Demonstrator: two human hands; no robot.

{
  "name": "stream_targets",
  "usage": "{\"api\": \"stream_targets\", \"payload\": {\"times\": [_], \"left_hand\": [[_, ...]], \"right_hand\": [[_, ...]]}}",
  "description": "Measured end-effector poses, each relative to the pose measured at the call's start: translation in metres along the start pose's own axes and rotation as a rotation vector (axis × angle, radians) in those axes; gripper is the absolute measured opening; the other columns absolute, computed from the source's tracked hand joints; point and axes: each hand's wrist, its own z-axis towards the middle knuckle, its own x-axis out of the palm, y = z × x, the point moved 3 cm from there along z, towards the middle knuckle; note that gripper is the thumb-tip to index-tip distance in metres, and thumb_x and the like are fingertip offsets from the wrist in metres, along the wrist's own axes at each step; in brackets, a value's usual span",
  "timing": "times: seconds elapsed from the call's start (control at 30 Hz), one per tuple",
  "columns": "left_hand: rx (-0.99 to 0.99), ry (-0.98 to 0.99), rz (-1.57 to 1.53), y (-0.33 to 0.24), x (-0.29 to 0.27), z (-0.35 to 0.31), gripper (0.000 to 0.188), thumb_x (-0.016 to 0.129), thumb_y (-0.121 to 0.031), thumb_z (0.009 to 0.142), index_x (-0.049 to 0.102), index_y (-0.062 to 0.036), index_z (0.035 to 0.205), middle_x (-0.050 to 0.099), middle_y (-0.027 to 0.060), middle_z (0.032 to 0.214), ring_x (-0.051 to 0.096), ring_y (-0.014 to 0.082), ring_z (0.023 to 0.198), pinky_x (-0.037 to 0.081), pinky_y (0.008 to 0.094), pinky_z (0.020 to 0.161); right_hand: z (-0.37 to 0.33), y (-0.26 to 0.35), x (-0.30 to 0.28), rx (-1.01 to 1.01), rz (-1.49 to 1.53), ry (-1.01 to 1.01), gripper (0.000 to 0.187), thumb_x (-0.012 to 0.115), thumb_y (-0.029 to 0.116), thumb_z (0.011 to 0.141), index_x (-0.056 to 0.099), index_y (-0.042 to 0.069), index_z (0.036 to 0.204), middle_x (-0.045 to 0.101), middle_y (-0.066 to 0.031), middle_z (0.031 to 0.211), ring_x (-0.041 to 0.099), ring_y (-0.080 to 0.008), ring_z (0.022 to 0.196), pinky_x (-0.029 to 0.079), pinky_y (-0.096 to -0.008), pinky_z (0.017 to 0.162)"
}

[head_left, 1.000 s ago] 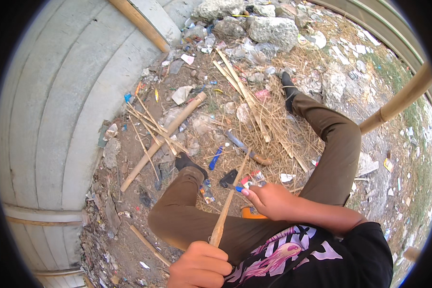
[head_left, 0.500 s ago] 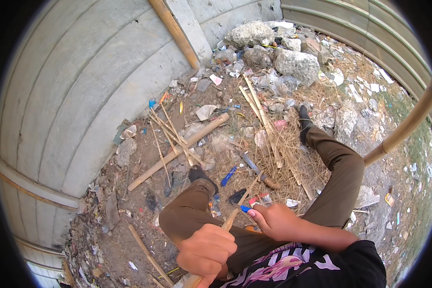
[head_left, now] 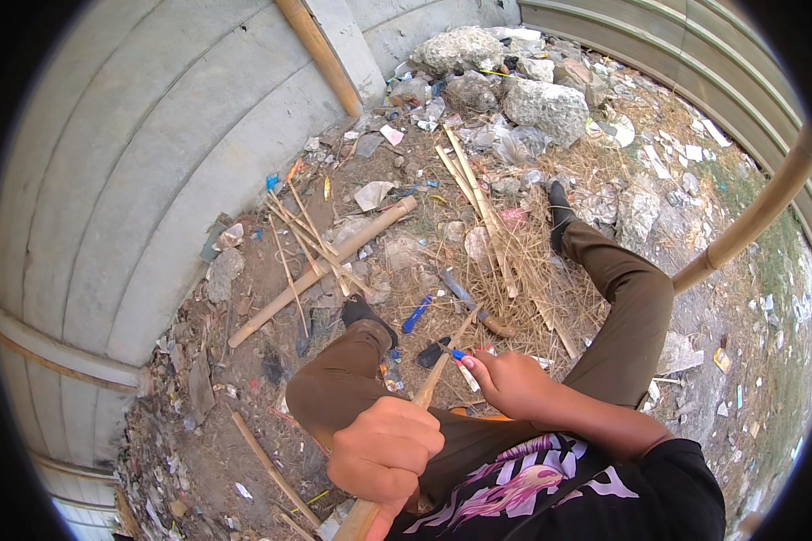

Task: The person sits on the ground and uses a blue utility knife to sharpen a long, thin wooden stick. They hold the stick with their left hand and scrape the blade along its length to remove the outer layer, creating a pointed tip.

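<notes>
Left hand slides up the bamboo stick, blade hand stays put

The left hand (head_left: 385, 448) has climbed the bamboo stick (head_left: 424, 397) from the near edge and now fists it mid-shaft; a firmer brace, I'd judge. The right hand (head_left: 512, 382), just right, pinches a blue-handled knife (head_left: 463, 368) against it. The stick runs between both, tip pointing far.

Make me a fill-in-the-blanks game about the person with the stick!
1. The left hand grips a bamboo ____.
2. The right hand holds a small tool with a ____ handle against the bamboo stick.
3. The person wears ____ trousers.
4. Big grey ____ lie by the far wall.

Missing words: stick; blue; brown; rocks
</notes>
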Motion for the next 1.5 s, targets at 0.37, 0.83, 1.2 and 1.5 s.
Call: {"api": "stream_targets", "payload": {"times": [0.37,0.83,1.2,1.5], "left_hand": [[-0.079,-0.204,0.099,-0.002,0.004,-0.003,0.068,0.04,-0.066,0.099,0.032,-0.0086,0.062,0.027,-0.0042,0.045,0.023,0.0074,0.033,0.019,0.0243,0.03],[-0.141,-0.267,0.14,-0.006,-0.003,-0.003,0.067,0.035,-0.068,0.1,0.025,-0.0127,0.063,0.025,-0.004,0.044,0.02,0.0064,0.032,0.015,0.0239,0.031],[-0.081,-0.318,0.18,0.002,0.013,-0.001,0.065,0.045,-0.061,0.099,0.029,-0.0119,0.061,0.023,-0.0039,0.046,0.02,0.0087,0.035,0.013,0.0267,0.036],[-0.047,-0.365,0.233,0.003,0.01,-0.001,0.07,0.041,-0.073,0.094,0.025,-0.0144,0.059,0.02,-0.005,0.047,0.015,0.0089,0.037,0.01,0.0282,0.039]], "right_hand": [[-0.002,-0.004,0.003,0.026,0.24,0.102,0.054,0.027,0.042,0.109,0.061,0.001,0.101,0.062,-0.0234,0.07,0.063,-0.0453,0.073,0.05,-0.0556,0.068],[0.007,-0.012,0.011,0.067,0.077,0.06,0.062,0.027,0.048,0.108,0.065,0.002,0.096,0.067,-0.0247,0.08,0.066,-0.0455,0.079,0.053,-0.0555,0.075],[0.036,-0.074,0.037,0.19,0.026,0.11,0.065,0.023,0.051,0.107,0.067,0.007,0.09,0.067,-0.0186,0.073,0.067,-0.0415,0.077,0.053,-0.0537,0.075],[0.065,-0.109,0.05,0.24,-0.114,0.167,0.067,0.021,0.052,0.107,0.071,0.009,0.095,0.071,-0.0211,0.099,0.068,-0.0402,0.093,0.054,-0.0535,0.084]]}}
